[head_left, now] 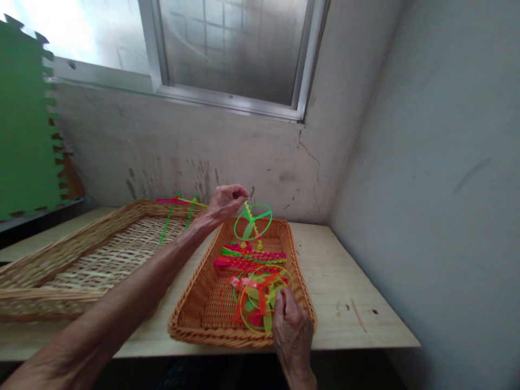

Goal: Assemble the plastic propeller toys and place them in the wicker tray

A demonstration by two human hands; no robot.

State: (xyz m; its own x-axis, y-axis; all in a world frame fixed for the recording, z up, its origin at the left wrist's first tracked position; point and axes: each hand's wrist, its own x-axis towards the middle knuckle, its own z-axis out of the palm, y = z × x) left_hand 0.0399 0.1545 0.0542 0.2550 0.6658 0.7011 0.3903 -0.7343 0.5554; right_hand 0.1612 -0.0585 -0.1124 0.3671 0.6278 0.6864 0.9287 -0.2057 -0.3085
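Note:
My left hand is raised over the far end of a small wicker basket, fingers pinched on a yellow twisted stick that carries a green ring propeller. My right hand rests at the basket's near right rim, fingers closed among a heap of green, yellow and red ring propellers. Pink and green twisted sticks lie across the basket's middle.
A larger flat wicker tray sits to the left on the wooden table, with a few green and pink sticks on its far end. Green foam mat leans at far left. Walls close in behind and right.

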